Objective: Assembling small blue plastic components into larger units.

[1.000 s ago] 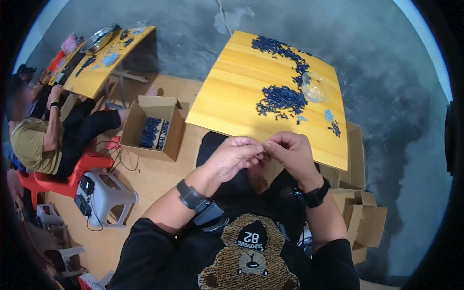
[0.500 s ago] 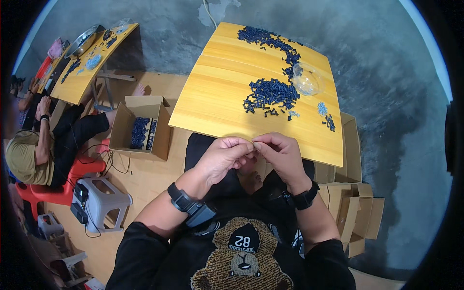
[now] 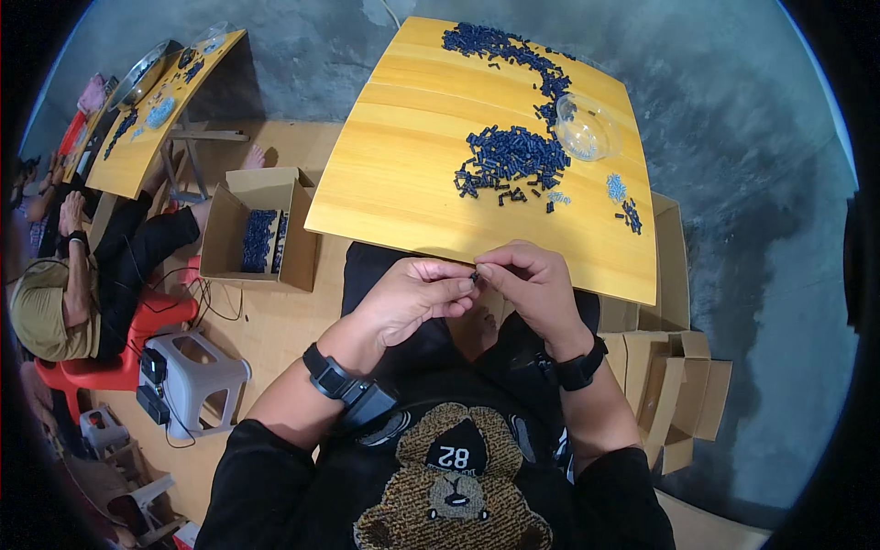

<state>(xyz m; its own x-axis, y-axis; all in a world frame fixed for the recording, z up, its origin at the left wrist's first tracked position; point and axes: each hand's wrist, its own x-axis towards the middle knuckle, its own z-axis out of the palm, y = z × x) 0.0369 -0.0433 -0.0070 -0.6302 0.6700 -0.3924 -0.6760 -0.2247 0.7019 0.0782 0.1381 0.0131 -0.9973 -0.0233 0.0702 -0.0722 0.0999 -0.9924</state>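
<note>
Head view, just below the middle of the frame: fingertips of both hands pressed together around one tiny dark piece (image 3: 475, 274), pinched from the left by the left hand (image 3: 417, 295) and from the right by the right hand (image 3: 532, 286). Thumb and forefinger of each hand closed on the piece, remaining fingers curled under; too small to tell the piece's shape. Held in the air just in front of the near edge of the wooden table (image 3: 412, 174), above the lap. Both wrists bent inward, forearms rising from the lower edge of the frame and converging; one black watch (image 3: 337, 381) on the left wrist, one black band (image 3: 577, 370) on the right.

Farther up, on the table: one dense heap of small dark blue pieces (image 3: 510, 158) near the middle, a trail of the same pieces (image 3: 500, 46) running to the upper edge, too many to count. One clear round bowl (image 3: 587, 130) just right of the heap. Two small scatters of pale and dark bits (image 3: 621, 197) near the table's right edge.

Left of the table, one open cardboard box (image 3: 259, 229) with dark pieces inside. Lower left, one grey plastic stool (image 3: 194, 374). Far left, another person (image 3: 64, 293) seated on a red chair beside a second wooden table (image 3: 151, 115). Lower right, a stack of folded cardboard (image 3: 678, 385).
</note>
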